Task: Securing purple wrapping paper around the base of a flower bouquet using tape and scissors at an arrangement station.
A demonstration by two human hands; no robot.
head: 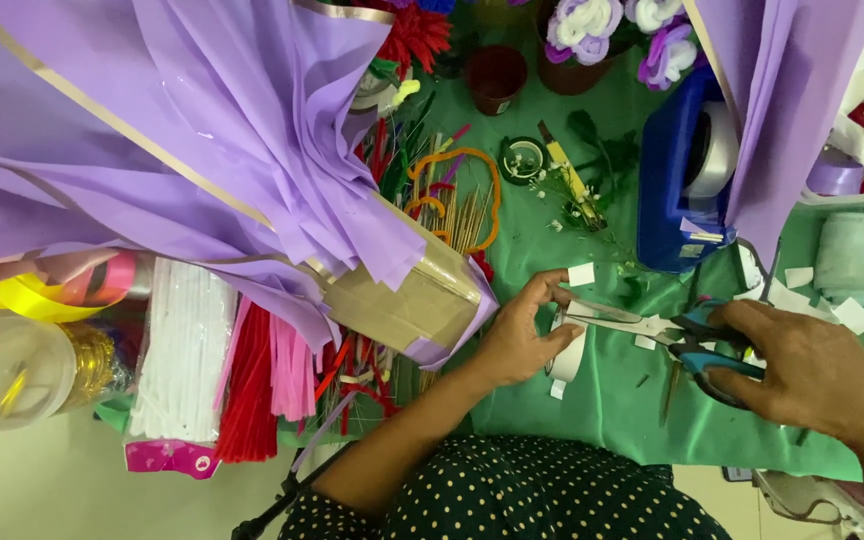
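My right hand [812,375] grips blue-handled scissors [652,328], whose blades point left across a strip of white tape. My left hand [517,335] pinches that white tape roll [569,360] and holds its strip up to the blades. Small cut white tape pieces [581,274] lie on the green cloth [632,400] around both hands. A bouquet wrapped in lilac paper [202,150] with a brown taped stem [407,300] lies tilted just left of my left hand.
A blue tape dispenser [687,170] stands behind the scissors. White, red and pink pipe cleaners [222,370] lie at the left beside a clear lidded cup [12,370]. Brown pots [497,75] and lilac paper flowers [587,25] stand at the back.
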